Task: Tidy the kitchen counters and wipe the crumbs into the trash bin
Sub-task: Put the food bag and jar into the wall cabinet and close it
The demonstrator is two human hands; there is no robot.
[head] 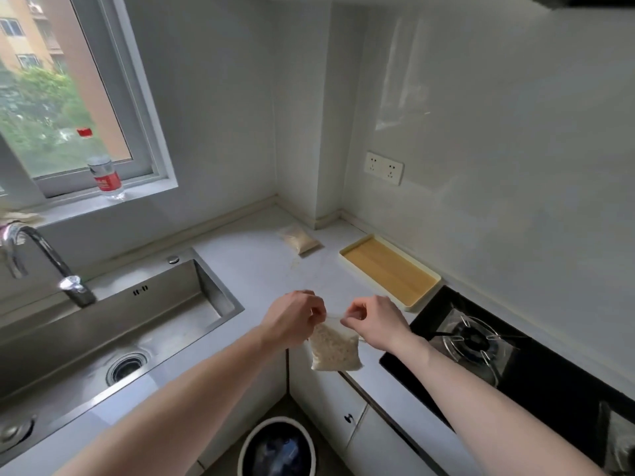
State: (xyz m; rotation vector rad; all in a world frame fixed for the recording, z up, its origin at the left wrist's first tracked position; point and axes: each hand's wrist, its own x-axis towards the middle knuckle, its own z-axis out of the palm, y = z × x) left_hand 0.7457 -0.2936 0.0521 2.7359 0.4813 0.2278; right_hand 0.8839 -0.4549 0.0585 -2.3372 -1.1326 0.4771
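Centre of frame: our left hand (295, 319) and right hand (372, 324) each pinch a top corner of a small zip bag of grain (335, 348) with curled fingers, holding it above the tabletop (254, 255) edge, the trash bin (276, 448) below. We judge the seal is being pressed shut. Run the pinch along the whole strip, keeping the bag upright. A second bag (299, 238) lies at the back, loose grains beside it.
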